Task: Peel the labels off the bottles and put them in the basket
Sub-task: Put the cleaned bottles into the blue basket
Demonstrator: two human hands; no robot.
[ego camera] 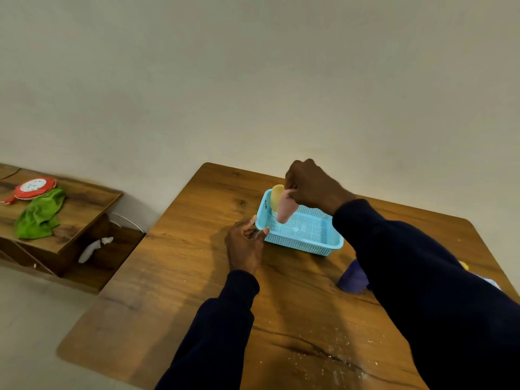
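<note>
Holding pink bottle [285,209] over basket [306,246]
My right grip [315,190] clasps it; my left grip [244,244] pinches the basket's near corner.

Two bottles are counted: one pink bottle [284,211] and one yellow bottle [277,196]. One purple object [353,278], partly hidden, is noted. One basket [306,247] is present. Two hands are shown: one left hand [244,246], one right hand [315,187]. One green cloth [39,215] is recorded.
</note>
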